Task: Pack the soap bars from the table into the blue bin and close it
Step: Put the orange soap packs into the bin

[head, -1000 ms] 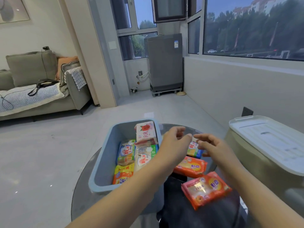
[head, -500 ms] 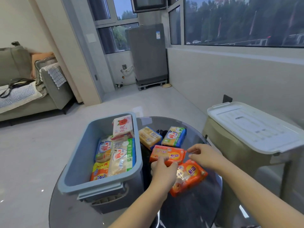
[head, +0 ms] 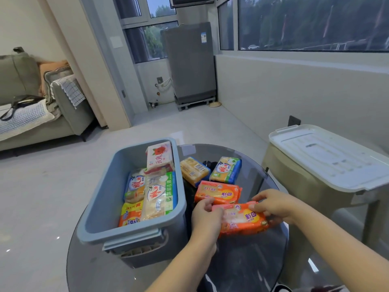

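Observation:
The open blue bin stands on the left of a round glass table and holds several wrapped soap bars; a white one with a red rose leans against its right wall. My left hand and my right hand grip the two ends of an orange soap pack, just above the table to the right of the bin. A second orange pack lies just behind it. Farther back lie a yellow bar and a blue-and-yellow bar.
A white lid rests on a beige stand to the right of the table. A sofa stands far left, a grey appliance at the back by the window. Pale floor surrounds the table.
Both hands have closed on the nearest orange soap pack and raised it slightly off the table. The view has tilted down a little.

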Demonstrator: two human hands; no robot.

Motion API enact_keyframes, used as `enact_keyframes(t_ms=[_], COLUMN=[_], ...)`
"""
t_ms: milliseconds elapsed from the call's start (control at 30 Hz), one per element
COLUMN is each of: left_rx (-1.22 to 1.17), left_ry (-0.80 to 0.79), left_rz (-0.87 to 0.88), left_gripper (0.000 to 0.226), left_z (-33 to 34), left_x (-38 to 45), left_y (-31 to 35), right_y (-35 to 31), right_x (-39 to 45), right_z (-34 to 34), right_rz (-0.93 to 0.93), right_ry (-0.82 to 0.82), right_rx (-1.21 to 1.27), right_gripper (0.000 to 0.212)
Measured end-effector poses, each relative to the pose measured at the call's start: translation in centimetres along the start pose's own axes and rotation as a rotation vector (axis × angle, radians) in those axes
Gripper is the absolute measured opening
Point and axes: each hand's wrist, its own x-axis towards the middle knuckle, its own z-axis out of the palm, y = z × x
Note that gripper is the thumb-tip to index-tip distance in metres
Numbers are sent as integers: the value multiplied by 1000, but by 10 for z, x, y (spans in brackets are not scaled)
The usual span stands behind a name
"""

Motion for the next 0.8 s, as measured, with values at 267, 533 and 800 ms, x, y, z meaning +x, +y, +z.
enact_keyframes(t_ms=[267, 533, 800], left_rx=[-167, 108, 750], left_ry=[-120, 85, 341], left_rz=[301, 307, 151], left_gripper=[40, 30, 73], left_z=[13, 22, 12], left_x=[12, 32, 66], left_y=[13, 20, -9], right_y=[15, 3, 16], right_x=[-4, -7, 14], right_z=[-6, -33, -20], right_rz=[-56, -168, -146], right_ry=[-243, -169, 100], right_rx=[394, 455, 651], right_gripper=[45, 49, 26])
